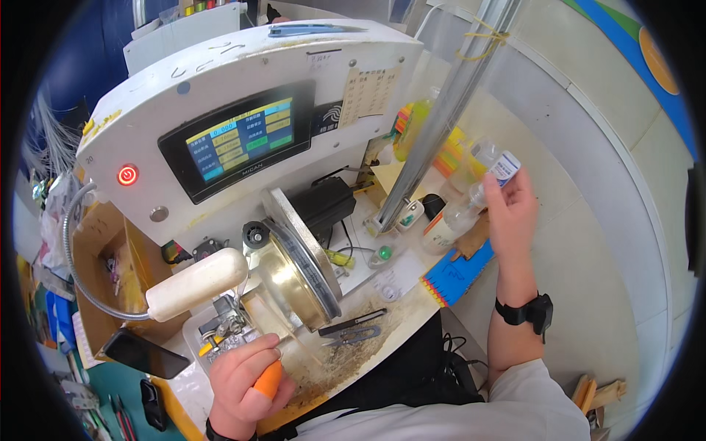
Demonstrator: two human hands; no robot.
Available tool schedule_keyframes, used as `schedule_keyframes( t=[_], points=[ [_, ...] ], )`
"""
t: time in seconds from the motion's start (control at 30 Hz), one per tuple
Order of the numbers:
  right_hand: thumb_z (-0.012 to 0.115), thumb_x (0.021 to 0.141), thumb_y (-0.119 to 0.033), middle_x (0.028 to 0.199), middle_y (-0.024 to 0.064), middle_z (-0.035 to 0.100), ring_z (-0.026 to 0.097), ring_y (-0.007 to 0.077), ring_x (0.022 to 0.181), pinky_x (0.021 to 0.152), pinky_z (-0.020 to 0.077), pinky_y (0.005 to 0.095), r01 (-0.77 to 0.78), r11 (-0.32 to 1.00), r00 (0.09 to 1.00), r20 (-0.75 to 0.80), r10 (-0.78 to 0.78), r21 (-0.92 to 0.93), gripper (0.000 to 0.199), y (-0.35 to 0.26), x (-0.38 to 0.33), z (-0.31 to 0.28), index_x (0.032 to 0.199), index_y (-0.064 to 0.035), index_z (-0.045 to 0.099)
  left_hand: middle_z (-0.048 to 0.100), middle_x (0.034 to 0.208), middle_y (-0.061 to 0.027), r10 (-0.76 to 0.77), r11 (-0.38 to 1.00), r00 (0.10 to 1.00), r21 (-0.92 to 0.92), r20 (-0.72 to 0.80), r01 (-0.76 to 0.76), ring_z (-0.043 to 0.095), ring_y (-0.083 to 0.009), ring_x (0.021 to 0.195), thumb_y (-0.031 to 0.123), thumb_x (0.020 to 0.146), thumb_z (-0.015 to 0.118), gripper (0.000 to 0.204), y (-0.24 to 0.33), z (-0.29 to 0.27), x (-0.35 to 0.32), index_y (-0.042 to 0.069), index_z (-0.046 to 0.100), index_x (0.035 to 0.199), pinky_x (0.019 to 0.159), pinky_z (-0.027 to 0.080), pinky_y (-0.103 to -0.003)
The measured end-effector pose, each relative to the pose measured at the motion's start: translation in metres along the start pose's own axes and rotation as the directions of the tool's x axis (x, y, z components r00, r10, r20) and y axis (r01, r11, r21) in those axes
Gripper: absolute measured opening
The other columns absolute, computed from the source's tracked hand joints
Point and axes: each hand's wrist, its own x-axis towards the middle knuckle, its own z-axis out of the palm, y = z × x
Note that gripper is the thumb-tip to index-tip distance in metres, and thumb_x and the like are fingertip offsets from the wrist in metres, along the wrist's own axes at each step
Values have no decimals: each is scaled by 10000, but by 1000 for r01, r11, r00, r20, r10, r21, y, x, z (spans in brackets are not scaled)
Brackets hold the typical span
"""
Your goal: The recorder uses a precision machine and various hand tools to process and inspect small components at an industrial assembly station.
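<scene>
My right hand (512, 209) is raised at the right, closed around a small white bottle with a blue label (504, 168). Below and left of it stand clear plastic bottles (457, 219). My left hand (246, 378) is low in the view, its fingers curled together in front of the machine's brass-coloured drum (283, 283). A smooth orange piece (269, 380) shows among its fingers; whether it is held or worn on a finger I cannot make out. Close to that hand is a small metal clamp mechanism (224, 322).
Behind stands a white machine with a lit screen (239, 143). A cream handle (198, 283) juts left from the drum. Thread snips (353, 336) and a black pen-like tool (353, 322) lie on the dirty worktop. A phone (145, 354) lies at left, a blue pad (460, 273) at right.
</scene>
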Motion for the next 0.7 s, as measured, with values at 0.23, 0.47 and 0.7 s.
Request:
schedule_keyframes(
  t=[0.23, 0.47, 0.7],
  points=[
    [661, 1036, -81, 799, -49, 525, 440, 46, 658, 608, 402, 261, 311, 939, 888, -397, -231, 148, 241, 0, -18, 7, 1255, -3, 599, 745, 1012, -130, -25, 1000, 1000, -10, 11, 25, 770, -316, 903, 84, 661, 845, 349, 0, -7, -8, 50, 662, 957, 604, 585, -358],
    [758, 898, -116, 931, 51, 627, 595, 274, 657, 649, 494, 375, 570, 820, 582, 674, -456, 62, 97, -56, -108, 33, 990, -105, 726, 769, 1082, -178, -21, 999, 999, -27, 47, 22, 754, -293, 862, 137, 671, 879, 379, -4, -6, -6, 46, 676, 979, 585, 540, -322],
    [802, 892, -218, 979, 53, 642, 683, 302, 775, 689, 536, 419, 427, 904, 464, 856, -226, 8, 166, -57, -160, 60, 994, -115, 722, 770, 1069, -173, -47, 999, 998, -20, 45, 48, 756, -289, 872, 150, 689, 868, 338, 1, -6, -7, 61, 654, 935, 568, 529, -310]
  ],
)
